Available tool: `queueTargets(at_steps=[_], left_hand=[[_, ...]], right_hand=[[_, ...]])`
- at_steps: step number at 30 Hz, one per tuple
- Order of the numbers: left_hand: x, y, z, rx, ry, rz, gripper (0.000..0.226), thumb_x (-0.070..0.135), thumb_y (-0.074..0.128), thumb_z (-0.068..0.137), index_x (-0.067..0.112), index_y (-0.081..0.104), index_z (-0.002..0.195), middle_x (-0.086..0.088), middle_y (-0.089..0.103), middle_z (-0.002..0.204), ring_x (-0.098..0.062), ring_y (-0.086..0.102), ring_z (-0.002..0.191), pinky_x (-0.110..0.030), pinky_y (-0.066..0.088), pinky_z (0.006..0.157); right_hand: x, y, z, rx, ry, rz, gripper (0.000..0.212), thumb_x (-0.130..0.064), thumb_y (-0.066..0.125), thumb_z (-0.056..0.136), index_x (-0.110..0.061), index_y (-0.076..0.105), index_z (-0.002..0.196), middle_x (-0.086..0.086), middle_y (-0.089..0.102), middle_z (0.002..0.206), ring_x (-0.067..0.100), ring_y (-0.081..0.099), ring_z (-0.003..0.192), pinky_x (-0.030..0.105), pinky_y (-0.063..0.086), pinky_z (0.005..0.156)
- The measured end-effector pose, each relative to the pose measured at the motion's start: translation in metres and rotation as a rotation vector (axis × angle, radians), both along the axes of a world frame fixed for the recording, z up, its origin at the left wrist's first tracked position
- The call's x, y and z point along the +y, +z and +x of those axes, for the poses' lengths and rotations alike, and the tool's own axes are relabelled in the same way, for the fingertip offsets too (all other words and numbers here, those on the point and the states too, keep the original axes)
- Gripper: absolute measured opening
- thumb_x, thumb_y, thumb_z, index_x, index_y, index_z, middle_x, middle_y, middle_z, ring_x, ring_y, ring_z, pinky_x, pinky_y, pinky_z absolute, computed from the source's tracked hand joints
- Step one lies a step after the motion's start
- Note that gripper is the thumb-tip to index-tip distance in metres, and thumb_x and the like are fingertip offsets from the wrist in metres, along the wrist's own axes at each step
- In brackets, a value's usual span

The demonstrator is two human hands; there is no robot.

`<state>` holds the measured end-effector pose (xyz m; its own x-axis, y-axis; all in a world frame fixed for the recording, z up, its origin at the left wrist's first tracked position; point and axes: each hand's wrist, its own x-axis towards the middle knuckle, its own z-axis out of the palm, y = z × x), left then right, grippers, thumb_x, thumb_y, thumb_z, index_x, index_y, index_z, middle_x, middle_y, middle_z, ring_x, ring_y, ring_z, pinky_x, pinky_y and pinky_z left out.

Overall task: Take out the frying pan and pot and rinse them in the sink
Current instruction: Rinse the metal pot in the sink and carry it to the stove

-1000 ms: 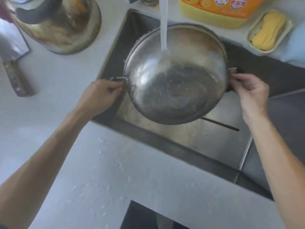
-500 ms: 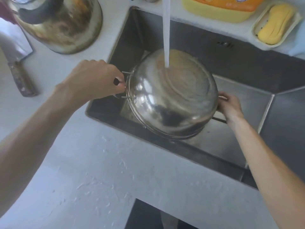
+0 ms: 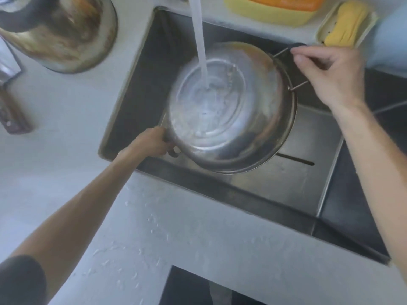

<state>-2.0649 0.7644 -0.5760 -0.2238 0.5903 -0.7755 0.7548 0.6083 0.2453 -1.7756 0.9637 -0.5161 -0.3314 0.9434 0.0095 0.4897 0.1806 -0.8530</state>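
Note:
A steel pot (image 3: 246,133) hangs bottom-up over the steel sink (image 3: 297,183). The tap's water stream (image 3: 199,47) lands on the pot's underside and spreads across it. My left hand (image 3: 152,143) grips the pot's near-left handle at the rim. My right hand (image 3: 330,73) holds the wire handle at the far right, fingers curled round it. A browned frying pan (image 3: 63,34) with a dark handle sits on the counter at the upper left.
A cleaver (image 3: 10,100) lies at the left edge of the white counter (image 3: 66,155). Behind the sink stand a yellow detergent bottle (image 3: 273,9) and a dish with a yellow sponge (image 3: 345,25). Water drops dot the front ledge.
The pot has been rotated between my hands: my left hand dropped from the far-left handle to the near-left rim, my right hand rose to the far right. Water now hits the flat underside.

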Motion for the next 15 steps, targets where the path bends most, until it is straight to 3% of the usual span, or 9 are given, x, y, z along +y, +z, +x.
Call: queueTargets(at_steps=[1,4,6,8,10,15], left_hand=[[-0.003,-0.001,-0.002,0.077,0.019,0.071,0.019,0.034,0.063,0.082,0.017,0.070,0.087,0.002,0.072,0.084,-0.023,0.067,0.085,-0.033,0.050,0.072],[-0.015,0.008,-0.008,0.222,0.120,0.433,0.013,0.038,0.055,0.086,0.032,0.067,0.088,0.010,0.063,0.070,-0.023,0.065,0.087,-0.029,0.036,0.063],[-0.020,0.016,-0.013,0.314,0.085,0.574,0.016,0.039,0.052,0.088,0.036,0.065,0.097,0.004,0.067,0.087,-0.030,0.063,0.093,-0.033,0.039,0.066],[-0.019,0.027,-0.018,0.349,0.010,0.618,0.018,0.038,0.051,0.090,0.038,0.063,0.103,-0.004,0.063,0.099,-0.033,0.061,0.094,-0.039,0.045,0.073],[-0.017,0.039,-0.023,0.364,-0.073,0.647,0.018,0.038,0.050,0.090,0.038,0.064,0.103,-0.001,0.061,0.095,-0.029,0.060,0.089,-0.040,0.046,0.072],[-0.014,0.059,-0.019,0.321,-0.223,0.739,0.013,0.034,0.056,0.088,0.033,0.064,0.098,0.013,0.048,0.073,-0.013,0.049,0.067,-0.029,0.039,0.059]], right_hand=[[-0.003,-0.001,0.002,0.036,0.012,0.007,0.020,-0.031,0.062,0.086,-0.033,0.069,0.105,-0.028,0.068,0.098,-0.011,0.062,0.098,0.009,0.044,0.089],[-0.013,-0.012,0.011,0.109,-0.013,-0.020,0.019,-0.026,0.064,0.085,-0.036,0.069,0.100,-0.040,0.065,0.092,-0.007,0.062,0.100,0.014,0.044,0.091],[-0.024,-0.024,0.017,0.167,-0.086,-0.072,0.022,-0.022,0.065,0.084,-0.042,0.070,0.092,-0.034,0.069,0.089,-0.005,0.065,0.090,0.015,0.047,0.084],[-0.036,-0.044,0.022,0.195,-0.163,-0.145,0.021,-0.019,0.065,0.083,-0.039,0.070,0.084,-0.027,0.071,0.083,-0.003,0.065,0.079,0.015,0.049,0.076],[-0.048,-0.070,0.028,0.175,-0.218,-0.246,0.021,-0.013,0.065,0.084,-0.034,0.068,0.081,-0.025,0.071,0.078,-0.003,0.065,0.074,0.016,0.050,0.073],[-0.069,-0.123,0.047,0.044,-0.286,-0.554,0.037,-0.009,0.064,0.086,-0.039,0.069,0.065,-0.016,0.068,0.056,0.012,0.060,0.055,0.046,0.051,0.075]])
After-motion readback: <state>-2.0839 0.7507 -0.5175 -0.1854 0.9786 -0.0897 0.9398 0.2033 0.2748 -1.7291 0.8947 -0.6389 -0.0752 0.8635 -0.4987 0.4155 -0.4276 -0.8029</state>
